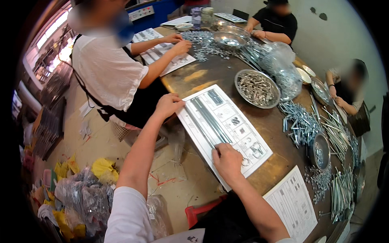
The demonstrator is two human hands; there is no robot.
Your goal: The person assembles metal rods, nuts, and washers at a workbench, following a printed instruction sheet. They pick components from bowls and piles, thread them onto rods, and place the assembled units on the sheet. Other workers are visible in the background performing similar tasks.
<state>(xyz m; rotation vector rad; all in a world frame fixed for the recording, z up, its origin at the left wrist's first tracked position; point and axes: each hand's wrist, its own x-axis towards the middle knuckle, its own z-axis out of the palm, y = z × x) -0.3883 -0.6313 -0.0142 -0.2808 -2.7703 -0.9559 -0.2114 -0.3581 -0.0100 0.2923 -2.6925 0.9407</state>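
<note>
at the far left, on the floor (101, 141), lie clear bags (87, 198) and yellow scraps (103, 167). a person in a white shirt (107, 69) sits at the table's left edge, both hands on a printed sheet (162, 52) beside a scatter of small metal parts (204, 42). nearer, the left hand (168, 104) rests with fingers curled on the upper left corner of a card (225, 129), a white sheet printed with boxes that lies slanted on the brown table (210, 75), its near corner over the table's edge. long thin rods (208, 117) lie along the card's left half, side by side. the right hand (227, 160) lies on the lower part of the card, fingers bent at the near ends of the rods and just beside some metal rings (255, 148); whether it pinches anything cannot be told. the two hands are well apart, neither closed around a thing. right of the card stands a metal bowl (256, 88) full of screws, then a clear bag (281, 69) of parts. a second printed sheet (292, 204) lies near the lower edge. further right are heaps of bolts (302, 123), a smaller bowl (320, 150) and long rods (340, 194). two more people (352, 91) sit at the far and right sides.
</note>
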